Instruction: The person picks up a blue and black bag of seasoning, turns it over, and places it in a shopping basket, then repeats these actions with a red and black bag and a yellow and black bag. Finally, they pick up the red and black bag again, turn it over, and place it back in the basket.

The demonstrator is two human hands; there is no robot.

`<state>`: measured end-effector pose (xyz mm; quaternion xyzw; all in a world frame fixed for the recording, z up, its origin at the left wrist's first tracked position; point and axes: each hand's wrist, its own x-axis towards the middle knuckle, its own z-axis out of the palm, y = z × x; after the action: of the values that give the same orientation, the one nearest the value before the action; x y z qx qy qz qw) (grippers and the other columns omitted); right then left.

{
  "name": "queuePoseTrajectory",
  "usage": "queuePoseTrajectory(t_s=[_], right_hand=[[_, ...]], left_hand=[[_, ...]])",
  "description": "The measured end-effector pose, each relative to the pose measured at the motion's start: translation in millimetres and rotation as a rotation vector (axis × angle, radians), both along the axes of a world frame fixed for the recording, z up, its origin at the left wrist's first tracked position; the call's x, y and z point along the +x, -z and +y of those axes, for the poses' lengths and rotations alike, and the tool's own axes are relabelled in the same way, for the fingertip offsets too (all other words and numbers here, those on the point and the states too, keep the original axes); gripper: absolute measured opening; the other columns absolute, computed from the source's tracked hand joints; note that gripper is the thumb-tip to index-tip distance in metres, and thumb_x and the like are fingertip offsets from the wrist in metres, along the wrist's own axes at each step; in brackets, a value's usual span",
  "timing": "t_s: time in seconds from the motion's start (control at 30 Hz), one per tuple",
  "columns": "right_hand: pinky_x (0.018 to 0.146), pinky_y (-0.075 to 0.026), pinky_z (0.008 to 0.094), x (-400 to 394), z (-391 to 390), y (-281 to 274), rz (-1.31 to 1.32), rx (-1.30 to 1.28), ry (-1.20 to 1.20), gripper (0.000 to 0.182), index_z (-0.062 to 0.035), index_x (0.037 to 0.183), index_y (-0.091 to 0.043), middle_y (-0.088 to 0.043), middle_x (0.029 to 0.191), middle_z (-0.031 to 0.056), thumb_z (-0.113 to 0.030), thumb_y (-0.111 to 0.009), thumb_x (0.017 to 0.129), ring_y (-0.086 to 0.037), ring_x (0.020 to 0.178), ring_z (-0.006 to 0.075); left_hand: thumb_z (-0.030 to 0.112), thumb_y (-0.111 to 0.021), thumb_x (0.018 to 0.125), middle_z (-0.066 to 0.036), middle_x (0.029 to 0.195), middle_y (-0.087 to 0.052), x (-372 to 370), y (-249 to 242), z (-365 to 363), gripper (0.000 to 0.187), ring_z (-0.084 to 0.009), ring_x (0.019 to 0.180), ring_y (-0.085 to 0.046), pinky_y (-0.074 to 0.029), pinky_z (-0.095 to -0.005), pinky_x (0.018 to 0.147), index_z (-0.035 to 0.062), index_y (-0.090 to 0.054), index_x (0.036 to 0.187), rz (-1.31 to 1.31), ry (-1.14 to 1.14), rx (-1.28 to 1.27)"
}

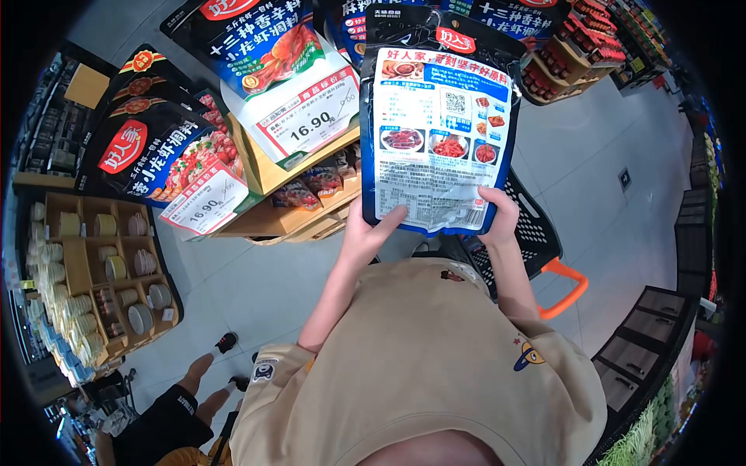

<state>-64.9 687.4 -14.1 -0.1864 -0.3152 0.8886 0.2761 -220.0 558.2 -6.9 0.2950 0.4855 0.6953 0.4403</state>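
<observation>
A blue and black seasoning pouch (439, 128) is held upright in front of me, its printed back panel with text, food pictures and a barcode facing the camera. My left hand (371, 227) grips its lower left corner, thumb across the front. At the lower right edge, my right hand (499, 215) is closed on the pouch with the thumb in front. The fingers behind the pouch are hidden. Just left of it, more seasoning pouches (256, 50) stand on a wooden display shelf (272, 175) behind a 16.90 price sign (307, 116).
A black shopping basket (528, 233) with an orange handle (571, 291) is beyond my right arm. Black pouches (144, 147) stand at the left. Crockery shelves (109, 264) are at the lower left, near another person (167, 423). Dark drawer cabinets (641, 342) line the right.
</observation>
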Motion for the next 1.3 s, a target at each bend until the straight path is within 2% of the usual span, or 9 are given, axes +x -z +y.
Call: queuePoseTrajectory(t_s=[0.53, 0.6, 0.93, 1.0, 1.13, 1.3], right_hand=[[0.085, -0.038, 0.0362, -13, -7, 3, -0.027, -0.013, 0.052, 0.051, 0.0069, 0.116, -0.031, -0.045, 0.112, 0.0182, -0.012, -0.043, 0.071, -0.048, 0.100, 0.0267], [0.079, -0.042, 0.0321, -16, -9, 1, 0.015, -0.038, 0.061, 0.043, 0.0087, 0.112, -0.038, -0.050, 0.105, 0.0180, -0.011, -0.043, 0.073, -0.053, 0.091, 0.0243], [0.080, -0.041, 0.0329, -24, -18, 1, 0.033, -0.046, 0.050, 0.044, 0.0087, 0.112, -0.037, -0.049, 0.106, 0.0184, -0.011, -0.043, 0.073, -0.052, 0.093, 0.0250], [0.085, -0.038, 0.0362, -25, -19, 3, 0.006, -0.028, 0.043, 0.050, 0.0067, 0.116, -0.032, -0.046, 0.112, 0.0185, -0.011, -0.044, 0.071, -0.048, 0.099, 0.0269], [0.085, -0.038, 0.0360, -28, -24, 2, -0.001, 0.002, 0.059, 0.050, 0.0067, 0.117, -0.031, -0.045, 0.112, 0.0186, -0.010, -0.044, 0.071, -0.048, 0.099, 0.0269], [0.084, -0.039, 0.0354, -33, -32, 1, -0.015, 0.012, 0.079, 0.050, 0.0068, 0.117, -0.032, -0.045, 0.112, 0.0188, -0.009, -0.044, 0.071, -0.048, 0.099, 0.0270]], left_hand=[[0.004, -0.054, 0.074, -0.009, 0.092, -0.056, -9, -1, -6, 0.027, -0.0122, 0.081, -0.053, -0.042, -0.0252, 0.073, -0.0033, -0.048, 0.099, 0.047, -0.019, -0.034], [0.004, -0.055, 0.074, -0.010, 0.092, -0.056, -11, -1, -7, 0.029, -0.0126, 0.081, -0.053, -0.042, -0.0255, 0.073, -0.0034, -0.047, 0.100, 0.047, -0.028, -0.036], [0.004, -0.055, 0.073, -0.010, 0.092, -0.056, -20, 3, -15, 0.029, -0.0126, 0.082, -0.053, -0.042, -0.0252, 0.074, -0.0035, -0.047, 0.100, 0.031, -0.029, -0.065], [0.004, -0.055, 0.073, -0.010, 0.092, -0.056, -22, 3, -18, 0.029, -0.0130, 0.082, -0.053, -0.042, -0.0253, 0.074, -0.0037, -0.047, 0.100, 0.014, -0.043, -0.094], [0.004, -0.055, 0.073, -0.010, 0.093, -0.056, -28, 3, -23, 0.030, -0.0133, 0.083, -0.053, -0.042, -0.0254, 0.074, -0.0041, -0.046, 0.100, 0.014, -0.007, -0.103], [0.009, -0.060, 0.073, -0.010, 0.091, -0.057, -35, 3, -28, 0.030, -0.0121, 0.080, -0.054, -0.043, -0.0242, 0.073, -0.0043, -0.049, 0.098, -0.014, -0.010, -0.074]])
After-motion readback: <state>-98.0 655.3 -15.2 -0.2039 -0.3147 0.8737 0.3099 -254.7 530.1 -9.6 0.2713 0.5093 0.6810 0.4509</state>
